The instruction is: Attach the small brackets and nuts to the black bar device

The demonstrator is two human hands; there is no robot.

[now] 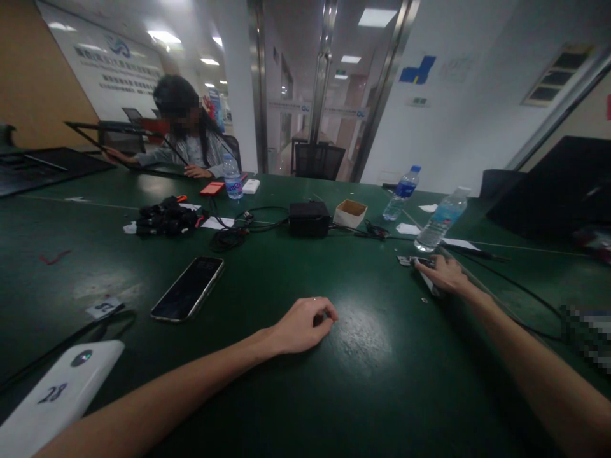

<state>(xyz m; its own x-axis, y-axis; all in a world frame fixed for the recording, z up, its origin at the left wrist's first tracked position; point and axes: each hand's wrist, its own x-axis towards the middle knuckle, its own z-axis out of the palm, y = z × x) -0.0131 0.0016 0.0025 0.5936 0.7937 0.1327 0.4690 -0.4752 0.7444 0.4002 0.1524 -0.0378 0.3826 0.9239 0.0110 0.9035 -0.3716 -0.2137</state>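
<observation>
My left hand [303,326] rests on the green table [286,407] near the middle. Its fingers are loosely curled, with a gap between thumb and forefinger and nothing in it. Farther right, my right hand [446,275] is closed around a small flat box-like thing [432,284] with a pale side and a dark top; most of it hides under the fingers, and its kind is unclear. Small silvery pieces [404,260] lie just left of that hand. Beyond it stands a clear water bottle [438,222].
A phone [188,289] and a white power bank [62,394] marked 28 lie left. Across the middle are a black box [309,219] with cables, an open carton [350,215], and another bottle [401,194]. A person [184,130] sits opposite, holding a black frame [128,130].
</observation>
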